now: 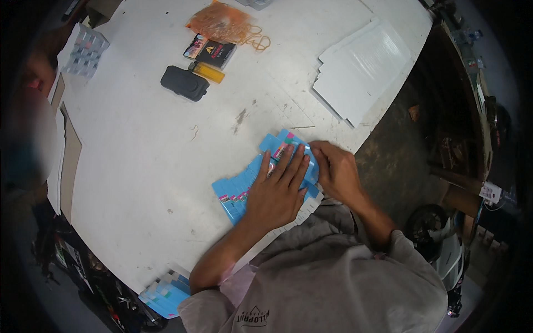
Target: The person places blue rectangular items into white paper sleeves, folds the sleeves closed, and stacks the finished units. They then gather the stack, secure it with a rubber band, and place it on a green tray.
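A fanned row of flat blue printed cartons, with pink and white label patches, lies along the table's near edge. My left hand rests on it palm down, fingers stretched out and slightly apart. Under those fingertips, one blue carton sits on top at the far right end of the row. My right hand is at that carton's right edge, thumb and fingers bent in and closed on it. The right fingertips are partly hidden. White edges of the stack show below my left hand, near my shirt.
On the white table lie a black case, a yellow lighter, a dark small box and an orange bag of rubber bands. White die-cut sheets are stacked at the far right. More blue cartons stand at lower left.
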Demonstrator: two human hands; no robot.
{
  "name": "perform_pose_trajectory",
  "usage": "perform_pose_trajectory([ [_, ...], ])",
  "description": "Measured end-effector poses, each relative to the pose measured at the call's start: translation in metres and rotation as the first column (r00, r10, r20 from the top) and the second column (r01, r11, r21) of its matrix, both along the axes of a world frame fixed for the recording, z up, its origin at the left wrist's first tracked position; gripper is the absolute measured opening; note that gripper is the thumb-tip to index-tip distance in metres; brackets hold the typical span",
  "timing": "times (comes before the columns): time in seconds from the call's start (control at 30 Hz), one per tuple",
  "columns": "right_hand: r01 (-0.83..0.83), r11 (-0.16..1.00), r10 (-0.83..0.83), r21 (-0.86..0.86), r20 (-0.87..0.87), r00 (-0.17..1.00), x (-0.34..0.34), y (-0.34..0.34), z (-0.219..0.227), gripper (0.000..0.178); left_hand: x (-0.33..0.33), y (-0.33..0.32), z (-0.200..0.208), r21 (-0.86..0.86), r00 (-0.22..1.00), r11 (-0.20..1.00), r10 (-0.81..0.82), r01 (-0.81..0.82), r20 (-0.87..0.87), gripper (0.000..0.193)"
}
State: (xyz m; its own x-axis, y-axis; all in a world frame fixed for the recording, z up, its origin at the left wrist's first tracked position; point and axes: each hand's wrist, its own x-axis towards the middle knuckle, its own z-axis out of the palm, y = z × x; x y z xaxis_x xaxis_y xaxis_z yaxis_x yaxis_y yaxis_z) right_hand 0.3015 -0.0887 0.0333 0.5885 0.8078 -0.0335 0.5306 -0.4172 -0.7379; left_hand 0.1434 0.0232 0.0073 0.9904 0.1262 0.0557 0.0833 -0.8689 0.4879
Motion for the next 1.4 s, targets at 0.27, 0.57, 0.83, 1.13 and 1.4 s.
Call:
perform_pose_trajectory([
  [0.27,0.008,0.994,-0.036,-0.106,-0.274,0.961,-0.017,-0.01,0.006,0.017,-0.002,0.003,0.007,0.02,0.999,0.999,-0.026,0.027,-0.04,0.071],
  [0.57,-0.215,0.964,0.165,0.156,0.284,0.945,-0.049,-0.049,-0.008,0.026,-0.003,0.007,0.0,-0.107,0.999,0.994,-0.018,0.022,0.04,0.075],
  [0.83,-0.741,0.605,0.67,0.292,0.316,0.672,-0.084,0.075,0.01,0.033,-0.005,0.003,-0.009,0.058,0.998,0.997,-0.052,0.053,-0.022,0.063],
  [1.13,-0.94,0.341,0.93,-0.001,0.148,0.337,-0.094,0.078,0.009,0.054,-0.009,0.005,0.007,0.029,0.996,0.997,-0.073,0.075,-0.049,0.071],
  [1.4,-0.122,0.966,-0.008,0.227,0.499,0.866,0.041,0.038,0.013,0.039,0.004,-0.006,0.003,0.034,0.99,0.997,-0.07,0.074,-0.12,0.069],
])
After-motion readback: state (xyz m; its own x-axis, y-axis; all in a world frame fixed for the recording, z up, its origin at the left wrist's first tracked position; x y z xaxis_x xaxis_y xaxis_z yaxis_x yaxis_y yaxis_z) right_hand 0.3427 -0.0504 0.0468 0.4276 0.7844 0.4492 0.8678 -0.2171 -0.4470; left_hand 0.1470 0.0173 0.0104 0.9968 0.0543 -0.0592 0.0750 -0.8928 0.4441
